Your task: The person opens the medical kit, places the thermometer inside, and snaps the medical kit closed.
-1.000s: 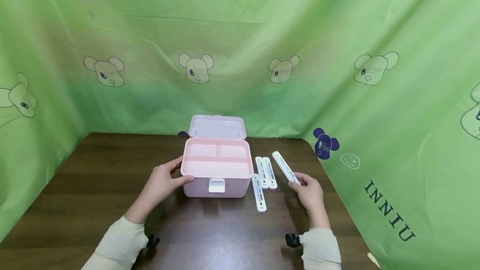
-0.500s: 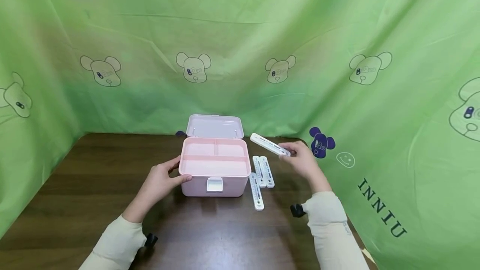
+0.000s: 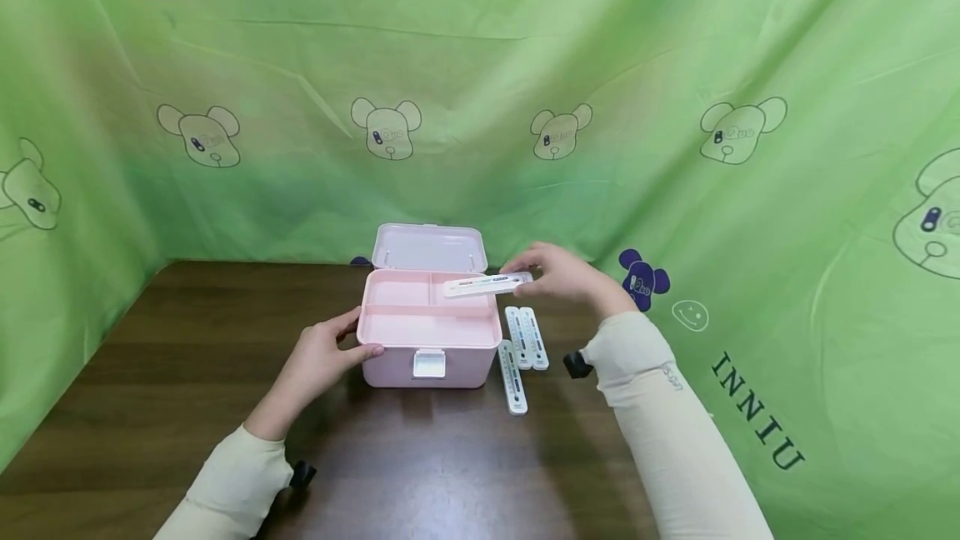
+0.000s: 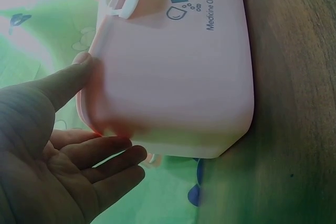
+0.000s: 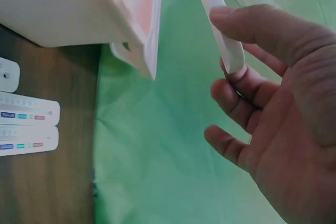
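Observation:
A pink medicine box (image 3: 427, 369), printed "Medicine Chest" in the left wrist view, stands with its lid raised at the back. Its inner tray (image 3: 397, 327) has three compartments. My left hand (image 3: 318, 365) rests at the box's left front corner, thumb on the rim and the other fingers loosely extended along the side. Between thumb and fingers, my right hand (image 3: 558, 277) pinches one end of a white thermometer (image 3: 483, 284). That thermometer is over the back right compartment, its free end pointing left. In the right wrist view, the pinched end (image 5: 231, 56) shows edge-on.
Two more thermometers (image 3: 527, 338) lie side by side on the table, right of the box. Another thermometer (image 3: 513, 377) lies nearer the front, close against the box's right side. A green printed curtain (image 3: 480, 107) hangs behind the brown table (image 3: 420, 473) and along its sides.
My right hand has lifted the thermometer from right of the others and carried it up and left over the tray, turning it nearly level. The left hand has stayed at the box corner.

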The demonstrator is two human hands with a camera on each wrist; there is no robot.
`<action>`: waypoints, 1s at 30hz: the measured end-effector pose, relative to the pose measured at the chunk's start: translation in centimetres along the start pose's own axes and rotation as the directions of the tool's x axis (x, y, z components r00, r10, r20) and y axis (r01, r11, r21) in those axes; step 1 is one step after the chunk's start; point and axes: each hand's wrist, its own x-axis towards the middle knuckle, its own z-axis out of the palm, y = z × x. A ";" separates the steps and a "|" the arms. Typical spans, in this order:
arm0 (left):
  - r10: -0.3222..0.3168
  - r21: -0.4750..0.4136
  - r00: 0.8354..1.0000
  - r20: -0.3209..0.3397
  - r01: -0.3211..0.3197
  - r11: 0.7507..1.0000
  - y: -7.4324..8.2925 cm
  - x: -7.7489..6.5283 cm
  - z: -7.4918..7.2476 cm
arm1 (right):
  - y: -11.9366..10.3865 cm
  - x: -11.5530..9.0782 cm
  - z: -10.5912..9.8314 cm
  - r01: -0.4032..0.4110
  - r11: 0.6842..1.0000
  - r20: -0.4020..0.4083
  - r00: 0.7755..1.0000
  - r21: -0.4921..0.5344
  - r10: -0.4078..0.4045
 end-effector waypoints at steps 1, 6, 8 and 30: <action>-0.001 0.000 1.000 0.002 0.001 1.000 0.0 0.0 0.0 | -0.5 0.3 -0.1 0.008 1.000 0.022 1.000 -0.006 -0.008; 0.000 -0.008 1.000 0.001 0.000 1.000 -0.2 0.0 0.1 | -2.6 2.1 -0.1 0.052 0.998 0.116 0.992 -0.035 -0.047; 0.006 -0.011 1.000 -0.005 -0.006 1.000 -0.3 0.0 0.1 | -3.4 2.8 0.0 0.087 0.994 0.141 0.987 -0.071 -0.076; 0.035 -0.019 0.999 -0.020 -0.036 0.999 -0.5 0.4 -0.1 | -8.2 6.0 3.8 0.281 0.911 0.362 0.918 -0.303 -0.163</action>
